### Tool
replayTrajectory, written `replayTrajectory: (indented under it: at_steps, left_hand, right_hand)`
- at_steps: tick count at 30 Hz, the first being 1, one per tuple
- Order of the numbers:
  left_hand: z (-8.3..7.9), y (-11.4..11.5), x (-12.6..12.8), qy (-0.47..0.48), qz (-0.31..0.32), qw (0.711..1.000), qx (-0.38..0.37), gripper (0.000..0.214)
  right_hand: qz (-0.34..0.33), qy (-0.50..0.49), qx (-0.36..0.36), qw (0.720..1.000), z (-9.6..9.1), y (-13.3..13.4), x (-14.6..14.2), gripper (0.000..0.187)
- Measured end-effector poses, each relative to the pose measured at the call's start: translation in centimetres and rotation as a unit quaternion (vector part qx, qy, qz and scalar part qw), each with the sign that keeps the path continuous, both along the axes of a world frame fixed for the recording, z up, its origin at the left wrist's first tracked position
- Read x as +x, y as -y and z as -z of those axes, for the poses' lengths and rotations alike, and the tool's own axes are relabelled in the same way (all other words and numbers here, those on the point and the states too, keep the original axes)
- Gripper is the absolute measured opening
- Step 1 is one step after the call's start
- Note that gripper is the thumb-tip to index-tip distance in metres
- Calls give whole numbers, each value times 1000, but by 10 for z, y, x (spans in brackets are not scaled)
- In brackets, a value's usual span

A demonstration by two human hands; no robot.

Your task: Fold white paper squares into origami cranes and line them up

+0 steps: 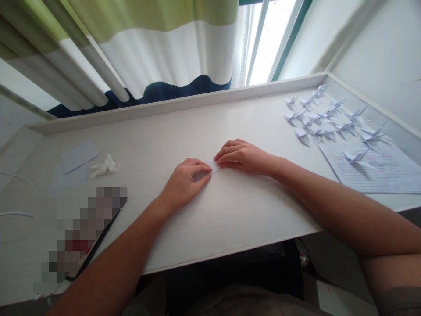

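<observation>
A small piece of white folded paper [215,166] lies at the middle of the desk, mostly covered by my fingers. My left hand [187,181] pinches its left edge between thumb and forefinger. From the other side, my right hand [241,157] grips the paper with bent fingers held close together, its palm turned down. Both hands rest low against the desktop. How the paper is folded is hard to make out.
Several folded paper cranes [350,127] crowd the right back corner, one on a lined, written sheet [394,175]. At left are white paper pieces [80,156], a crumpled tissue [104,166] and a blurred-out flat object [95,228]. A raised rim [184,103] edges the desk.
</observation>
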State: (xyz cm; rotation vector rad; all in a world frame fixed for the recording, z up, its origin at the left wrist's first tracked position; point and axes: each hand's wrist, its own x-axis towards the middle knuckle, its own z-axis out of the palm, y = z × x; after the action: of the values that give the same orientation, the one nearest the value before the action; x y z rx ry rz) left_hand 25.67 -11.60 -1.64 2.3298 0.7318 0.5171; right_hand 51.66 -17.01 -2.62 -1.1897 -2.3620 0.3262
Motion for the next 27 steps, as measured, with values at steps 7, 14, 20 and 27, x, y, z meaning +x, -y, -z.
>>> replayTrajectory:
  at_steps: [7, 14, 20, 27]
  left_hand:
    - [3, 0, 2, 17, -33, 999, 9, 8]
    - [3, -1, 8, -19, -34, 994, 104, 11]
    - [3, 1, 7, -18, -28, 988, 150, 21]
    - [5, 2, 5, -9, -14, 991, 135, 18]
  right_hand:
    - [-7, -47, -31, 998, -2, 0, -1, 23]
    - [19, -77, -54, 995, -3, 1, 2, 23]
    - [28, -74, -29, 996, 4, -3, 0, 18]
    - [20, -60, -23, 998, 2, 0, -6, 19]
